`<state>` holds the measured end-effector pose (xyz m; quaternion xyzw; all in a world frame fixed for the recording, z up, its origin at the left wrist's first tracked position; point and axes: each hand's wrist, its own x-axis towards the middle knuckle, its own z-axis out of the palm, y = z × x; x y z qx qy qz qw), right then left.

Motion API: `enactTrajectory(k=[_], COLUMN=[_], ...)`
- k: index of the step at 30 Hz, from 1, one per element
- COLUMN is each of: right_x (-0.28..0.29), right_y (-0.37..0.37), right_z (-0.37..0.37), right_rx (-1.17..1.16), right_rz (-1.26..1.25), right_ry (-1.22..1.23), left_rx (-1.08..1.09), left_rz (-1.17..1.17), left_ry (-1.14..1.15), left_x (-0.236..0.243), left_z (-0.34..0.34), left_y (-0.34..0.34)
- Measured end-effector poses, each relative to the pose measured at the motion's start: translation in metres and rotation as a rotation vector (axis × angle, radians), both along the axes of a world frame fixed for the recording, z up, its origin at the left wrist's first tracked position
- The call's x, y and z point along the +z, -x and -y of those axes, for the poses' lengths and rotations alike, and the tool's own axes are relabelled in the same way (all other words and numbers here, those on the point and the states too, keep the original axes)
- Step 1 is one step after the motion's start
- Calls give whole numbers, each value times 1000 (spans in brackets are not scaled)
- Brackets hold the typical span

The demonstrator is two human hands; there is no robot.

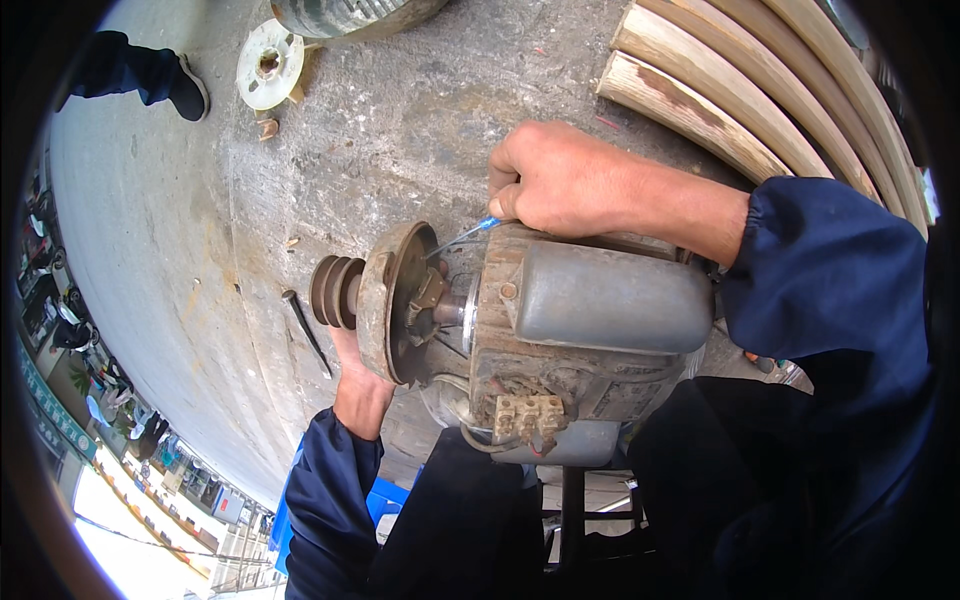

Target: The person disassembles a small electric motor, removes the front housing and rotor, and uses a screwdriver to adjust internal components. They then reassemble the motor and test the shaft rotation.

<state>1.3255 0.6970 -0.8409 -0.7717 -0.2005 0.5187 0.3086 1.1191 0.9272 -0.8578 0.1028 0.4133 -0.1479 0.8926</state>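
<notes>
R fingers [507, 203] pinched tight on blue-ended tool [462, 238], running twd 8 o'c; motor [600, 365] at their 5 o'c; L hand [361, 377] part-hidden by end cover [374, 310], can't tell grip.

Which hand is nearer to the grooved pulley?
Left. The left hand is close beside the grooved pulley, partly hidden by the round end cover; the right hand is farther away, pinching a blue-handled tool.

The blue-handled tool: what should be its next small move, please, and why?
Perhaps ease the tool a little deeper into the round metal cover, with the left hand as support. The shaft points into the cover's open side, the right hand pinches the blue end, and the left hand is at the cover's lower edge; tip contact is unclear.
</notes>
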Motion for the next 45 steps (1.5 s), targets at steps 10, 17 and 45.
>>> enactTrajectory(k=[10, 17, 45], right_x=[0, 13, 20], right_y=[4, -9, -20], right_z=[4, -6, -5], right_rx=[-5, -86, 308], right_rz=[-12, -230, 198], right_ry=[-52, -18, -148], left_rx=[-30, -10, -35], left_rz=[73, -24, -2], left_ry=[-4, -82, -24], left_x=[-3, 5, -3], left_z=[-3, -2, -7], left_y=[4, 2, 7])
